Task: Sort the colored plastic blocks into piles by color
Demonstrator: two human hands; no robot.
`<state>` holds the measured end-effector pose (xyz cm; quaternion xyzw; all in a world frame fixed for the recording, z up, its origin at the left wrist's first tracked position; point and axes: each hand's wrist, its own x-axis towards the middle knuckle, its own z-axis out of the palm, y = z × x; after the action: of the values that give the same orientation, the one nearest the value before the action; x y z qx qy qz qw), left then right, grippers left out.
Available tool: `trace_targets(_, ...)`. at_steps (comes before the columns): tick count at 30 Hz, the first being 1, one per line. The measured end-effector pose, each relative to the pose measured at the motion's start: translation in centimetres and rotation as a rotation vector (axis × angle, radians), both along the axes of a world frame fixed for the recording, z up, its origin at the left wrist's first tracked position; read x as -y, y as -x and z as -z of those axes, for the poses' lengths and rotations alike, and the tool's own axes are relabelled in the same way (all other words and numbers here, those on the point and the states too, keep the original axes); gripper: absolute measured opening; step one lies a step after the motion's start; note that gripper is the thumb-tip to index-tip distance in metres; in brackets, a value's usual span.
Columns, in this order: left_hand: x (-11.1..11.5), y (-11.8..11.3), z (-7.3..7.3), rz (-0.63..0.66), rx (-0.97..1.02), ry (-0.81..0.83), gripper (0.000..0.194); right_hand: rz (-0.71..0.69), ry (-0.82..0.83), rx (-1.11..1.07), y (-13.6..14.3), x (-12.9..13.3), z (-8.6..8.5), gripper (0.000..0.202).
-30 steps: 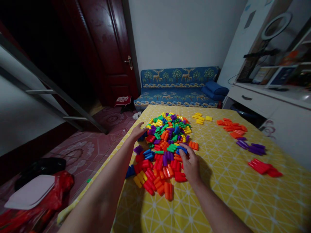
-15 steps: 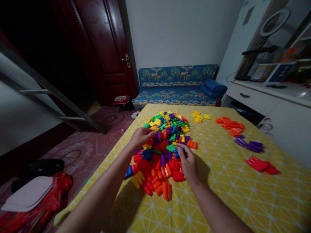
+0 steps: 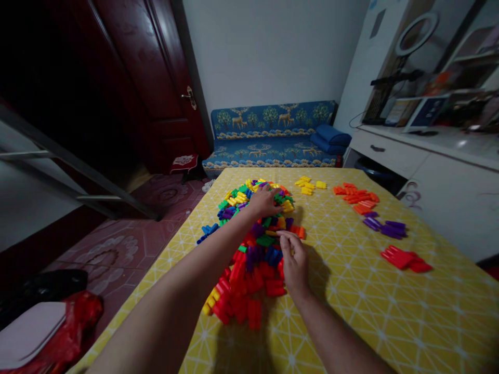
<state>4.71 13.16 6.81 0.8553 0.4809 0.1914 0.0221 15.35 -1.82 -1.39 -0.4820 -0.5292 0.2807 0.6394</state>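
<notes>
narrow yellow plastic piece [image 3: 272, 234] on heap of multicoloured ribbed plastic blocks [image 3: 254, 254], just left of right hand's [image 3: 295, 259] fingertips; long axis roughly sideways, one end toward them. right hand nearer, thumb and fingers drawn narrow; cannot tell if piece is gripped. left hand [image 3: 265, 201] beyond piece, fingers wide over heap's far part; underside hidden.

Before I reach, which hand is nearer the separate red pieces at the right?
Right: the right hand sits left of the red pieces; the left hand, over the heap, is farther left.
</notes>
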Motion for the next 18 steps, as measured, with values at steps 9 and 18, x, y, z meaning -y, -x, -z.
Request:
trace_targets(9, -2.3, -2.2, 1.0, -0.044, -0.266, 0.084, 0.064, -0.014, -0.002, -0.023, -0.1, -0.1, 0.1, 0.035)
trace_targets(18, 1.2, 0.7, -0.5, 0.153, -0.290, 0.090, 0.036, 0.001, 0.034, -0.065, -0.5, -0.3, 0.1, 0.037)
